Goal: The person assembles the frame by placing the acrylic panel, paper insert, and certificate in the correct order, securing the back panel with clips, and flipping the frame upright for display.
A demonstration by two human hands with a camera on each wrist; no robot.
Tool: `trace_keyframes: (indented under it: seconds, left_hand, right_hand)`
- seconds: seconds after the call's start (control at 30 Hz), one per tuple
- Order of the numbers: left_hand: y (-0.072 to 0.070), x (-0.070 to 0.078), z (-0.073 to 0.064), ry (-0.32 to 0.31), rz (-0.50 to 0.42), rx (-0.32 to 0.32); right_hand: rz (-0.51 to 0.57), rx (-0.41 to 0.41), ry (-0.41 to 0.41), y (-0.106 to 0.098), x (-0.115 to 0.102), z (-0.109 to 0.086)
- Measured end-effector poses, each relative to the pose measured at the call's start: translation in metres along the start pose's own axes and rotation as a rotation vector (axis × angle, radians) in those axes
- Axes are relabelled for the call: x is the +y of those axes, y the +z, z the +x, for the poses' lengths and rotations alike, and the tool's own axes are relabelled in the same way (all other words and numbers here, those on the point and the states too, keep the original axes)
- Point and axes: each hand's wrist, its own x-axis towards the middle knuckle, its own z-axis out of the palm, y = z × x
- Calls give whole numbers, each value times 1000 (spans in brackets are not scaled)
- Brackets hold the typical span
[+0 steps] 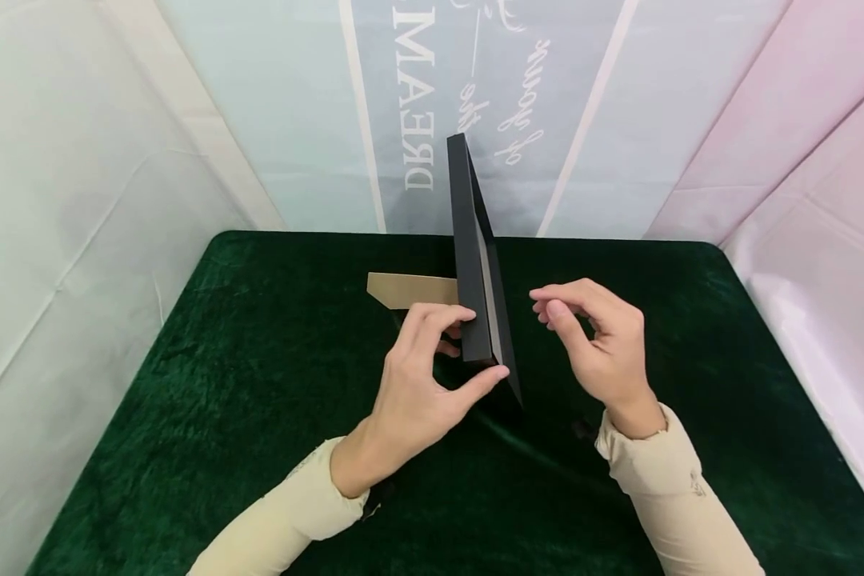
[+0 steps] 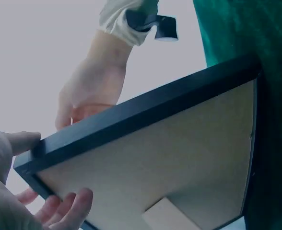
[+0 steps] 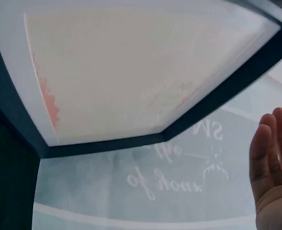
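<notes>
A black picture frame (image 1: 468,240) stands on edge, seen nearly side-on in the head view. My left hand (image 1: 418,384) grips its near upper corner, thumb on the front side and fingers toward the back. In the left wrist view the tan backing board (image 2: 155,143) faces the camera, with a cardboard easel leg (image 2: 170,215) angled out from it. The right wrist view shows the front, a pale print (image 3: 107,72) with pinkish marks inside a white border. My right hand (image 1: 605,336) hovers to the frame's right, apart from it, fingers loosely bent and holding nothing.
A dark green velvet cloth (image 1: 259,360) covers the table. Behind it hangs a pale blue cloth backdrop (image 1: 302,144) with white mirrored lettering. White cloth (image 1: 58,200) rises on the left, pinkish cloth (image 1: 806,184) on the right.
</notes>
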Motion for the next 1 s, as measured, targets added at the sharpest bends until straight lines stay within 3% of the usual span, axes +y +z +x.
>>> trace_keyframes:
  seconds: [0.13, 0.3, 0.6, 1.0]
  left_hand:
    - [5, 4, -3, -42, 1, 34]
    - [1, 10, -5, -99, -44, 57]
    - [-23, 2, -2, -139, -107, 89]
    - [-54, -17, 4, -209, -232, 32]
  right_hand:
    - [-58, -11, 33, -5, 8, 2]
    - [-112, -34, 70, -7, 12, 3]
    - [-187, -23, 165, -12, 18, 2]
    - [-232, -53, 238, -18, 22, 0]
